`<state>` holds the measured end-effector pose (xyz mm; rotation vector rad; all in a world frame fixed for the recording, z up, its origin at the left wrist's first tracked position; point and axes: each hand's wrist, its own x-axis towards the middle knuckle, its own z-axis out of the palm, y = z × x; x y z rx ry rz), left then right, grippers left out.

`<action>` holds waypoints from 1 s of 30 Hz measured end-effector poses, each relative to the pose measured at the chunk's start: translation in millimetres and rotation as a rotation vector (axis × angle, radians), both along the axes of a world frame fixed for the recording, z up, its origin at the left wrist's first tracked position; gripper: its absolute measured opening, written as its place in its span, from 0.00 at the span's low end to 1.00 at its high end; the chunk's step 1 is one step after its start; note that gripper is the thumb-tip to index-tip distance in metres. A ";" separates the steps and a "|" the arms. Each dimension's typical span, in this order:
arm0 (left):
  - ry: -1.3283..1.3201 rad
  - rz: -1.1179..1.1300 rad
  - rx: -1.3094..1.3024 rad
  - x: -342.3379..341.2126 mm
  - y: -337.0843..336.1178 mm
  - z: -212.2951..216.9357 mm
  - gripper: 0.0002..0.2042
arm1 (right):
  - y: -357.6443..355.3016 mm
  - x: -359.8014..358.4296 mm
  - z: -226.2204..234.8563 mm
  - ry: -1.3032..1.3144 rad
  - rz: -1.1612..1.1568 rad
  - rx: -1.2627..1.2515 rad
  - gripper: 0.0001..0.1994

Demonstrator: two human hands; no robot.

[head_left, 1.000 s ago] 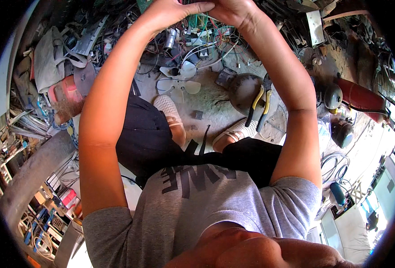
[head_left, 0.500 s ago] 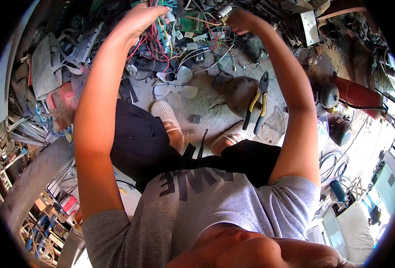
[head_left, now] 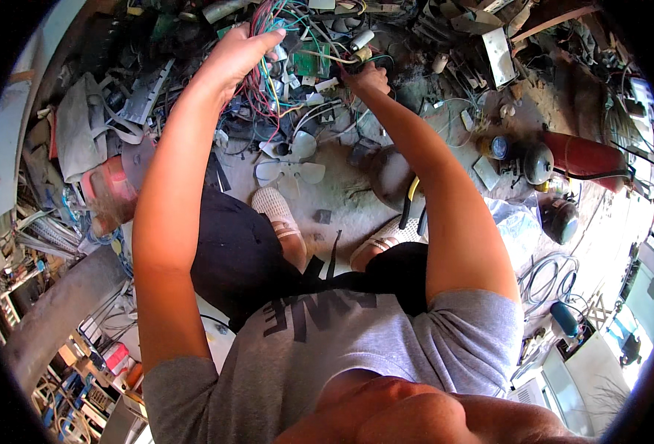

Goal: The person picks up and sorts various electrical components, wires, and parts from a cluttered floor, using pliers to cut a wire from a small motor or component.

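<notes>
Both hands are up in the tangle: left hand (head_left: 240, 55) clutches a bundle of red wires (head_left: 257, 92), pulling it aside, while right hand (head_left: 366, 76) closes on cables beside the green circuit board (head_left: 311, 63). White fan blade (head_left: 290, 159) lies below on the ground.

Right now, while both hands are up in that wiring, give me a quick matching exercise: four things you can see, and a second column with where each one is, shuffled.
Things:
1. bundle of red wires
2. white fan blade
3. red cylinder
4. green circuit board

Places:
A. on the ground, far right
B. between the two hands
C. on the ground ahead of the left foot
D. hanging from the left hand

Pairs: 1-D, 2-C, 3-A, 4-B. The right hand grips the tangle beside the board.
</notes>
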<state>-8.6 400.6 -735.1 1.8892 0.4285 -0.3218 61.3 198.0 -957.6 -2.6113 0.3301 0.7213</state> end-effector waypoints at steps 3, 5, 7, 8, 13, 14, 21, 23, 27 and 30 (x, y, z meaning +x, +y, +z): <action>-0.025 0.000 -0.017 -0.7 -11.3 8.4 0.18 | -26.9 11.4 -23.5 -0.133 0.161 -0.010 0.32; -0.074 0.007 -0.021 3.4 -16.0 4.0 0.18 | -44.2 32.6 -44.1 -0.160 0.271 0.048 0.26; -0.073 0.036 -0.002 -5.0 -5.8 1.0 0.19 | -39.9 32.6 -18.3 -0.163 0.445 0.165 0.20; -0.059 0.051 0.005 -8.8 -1.6 1.2 0.19 | -40.4 32.4 3.0 -0.205 0.562 0.179 0.19; -0.060 0.002 0.031 1.9 -11.0 4.8 0.21 | -72.7 77.2 29.1 -0.188 0.777 0.399 0.14; -0.059 -0.001 0.046 -0.3 -9.0 4.4 0.22 | -66.6 77.7 45.1 -0.171 0.823 0.413 0.14; -0.075 0.025 0.043 -6.0 -6.3 6.5 0.21 | -62.2 72.8 123.0 0.037 0.711 0.622 0.12; -0.076 0.026 0.026 -3.4 -10.2 6.5 0.20 | -71.9 71.4 127.0 0.105 0.642 0.819 0.12; -0.080 -0.007 0.009 3.0 -7.4 -2.4 0.18 | -75.7 89.7 106.7 -0.293 0.871 -0.006 0.13; -0.117 -0.018 0.042 -2.8 -11.4 3.0 0.17 | -75.0 80.2 138.1 -0.123 0.859 0.526 0.12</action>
